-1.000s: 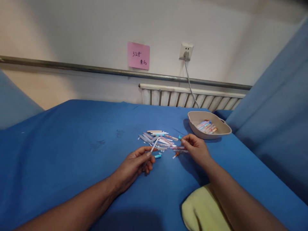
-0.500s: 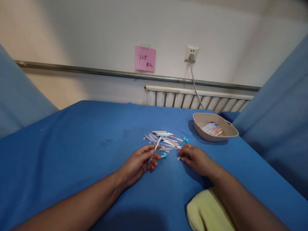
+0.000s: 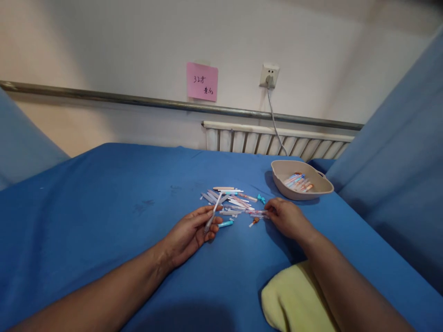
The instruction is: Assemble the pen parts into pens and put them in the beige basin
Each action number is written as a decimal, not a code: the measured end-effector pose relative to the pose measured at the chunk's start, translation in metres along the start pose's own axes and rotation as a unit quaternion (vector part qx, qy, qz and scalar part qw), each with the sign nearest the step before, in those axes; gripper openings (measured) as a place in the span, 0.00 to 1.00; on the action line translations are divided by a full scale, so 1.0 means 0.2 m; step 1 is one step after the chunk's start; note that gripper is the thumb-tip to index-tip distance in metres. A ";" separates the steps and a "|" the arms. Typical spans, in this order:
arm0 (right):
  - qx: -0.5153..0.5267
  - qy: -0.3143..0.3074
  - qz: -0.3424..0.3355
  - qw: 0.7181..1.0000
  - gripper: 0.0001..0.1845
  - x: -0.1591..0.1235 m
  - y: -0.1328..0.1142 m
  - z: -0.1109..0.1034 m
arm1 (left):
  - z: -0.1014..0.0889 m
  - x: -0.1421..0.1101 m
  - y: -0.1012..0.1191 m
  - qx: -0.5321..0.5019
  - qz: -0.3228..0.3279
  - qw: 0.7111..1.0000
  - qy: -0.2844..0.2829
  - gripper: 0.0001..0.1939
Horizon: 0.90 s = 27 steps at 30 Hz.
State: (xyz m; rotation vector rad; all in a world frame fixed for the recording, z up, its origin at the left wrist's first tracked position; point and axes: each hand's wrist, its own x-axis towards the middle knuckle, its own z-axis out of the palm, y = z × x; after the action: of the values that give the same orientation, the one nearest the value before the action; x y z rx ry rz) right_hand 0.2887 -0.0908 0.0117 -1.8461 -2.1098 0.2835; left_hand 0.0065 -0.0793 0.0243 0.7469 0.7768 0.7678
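My left hand (image 3: 192,233) is closed around a slim pen part (image 3: 215,208), a white stick with a greyish tapered lower end, tilted upward. Pinched in my right hand (image 3: 286,218) is the right end of a clear, pink-patterned pen barrel (image 3: 256,213) at the edge of the pile. A small brown pen piece with a white tip (image 3: 254,222) lies just left of those fingers. Beside my left fingertips rests a teal pen cap (image 3: 226,223). Between the hands spreads a pile of white sticks and pen barrels (image 3: 238,202); small teal pieces (image 3: 261,198) lie at its right.
A beige basket (image 3: 323,184) holding several pens (image 3: 299,182) stands at the back right. Yellow cloth (image 3: 294,297) lies under my right forearm on the blue sheet (image 3: 104,207). Blue curtains hang at both sides; a radiator (image 3: 249,138) is behind.
My right hand has put down the small brown piece with the white tip and moved slightly up to the clear barrel. My left hand still holds its pen part. The view has shifted a little.
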 end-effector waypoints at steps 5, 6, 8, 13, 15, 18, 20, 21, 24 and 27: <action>-0.034 -0.029 -0.020 0.999 0.07 -0.02 -0.02 0.00 | 0.01 0.00 0.00 0.004 0.006 1.000 0.007 0.11; -0.037 -0.029 -0.021 0.999 0.07 -0.02 -0.03 0.00 | 0.01 0.00 0.00 0.006 0.007 1.000 0.008 0.10; -0.038 -0.029 -0.022 0.999 0.07 -0.02 -0.04 0.00 | 0.01 -0.01 -0.01 0.014 0.011 1.000 0.010 0.10; -0.013 -0.044 -0.024 0.999 0.09 -0.03 -0.05 0.01 | 0.01 -0.01 -0.01 0.039 0.013 0.999 0.016 0.11; 0.002 -0.043 -0.037 0.998 0.08 -0.03 -0.05 0.02 | 0.01 0.00 -0.01 0.040 0.010 0.999 0.014 0.12; 0.047 -0.044 -0.043 0.997 0.07 -0.03 -0.05 0.02 | 0.00 0.00 -0.02 0.037 0.004 0.999 0.011 0.12; 0.093 -0.034 -0.042 0.994 0.06 -0.03 -0.05 0.02 | 0.00 0.00 -0.02 0.037 0.001 0.999 0.009 0.13; 0.126 -0.024 -0.043 0.991 0.06 -0.03 -0.06 0.02 | 0.00 0.00 -0.02 0.040 0.001 0.999 0.010 0.13; 0.281 0.012 -0.042 0.959 0.08 -0.03 -0.09 0.02 | 0.00 -0.01 -0.03 0.067 0.013 0.998 0.008 0.15; 0.417 0.038 -0.033 0.908 0.12 -0.04 -0.14 0.03 | 0.00 -0.01 -0.05 0.119 0.031 0.992 -0.009 0.17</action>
State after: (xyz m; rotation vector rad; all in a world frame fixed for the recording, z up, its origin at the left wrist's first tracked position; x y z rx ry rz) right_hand 0.2613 -0.1015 0.0159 -1.2361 -1.5957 0.9114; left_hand 0.0092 -0.0853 0.0173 0.9935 0.8410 0.7303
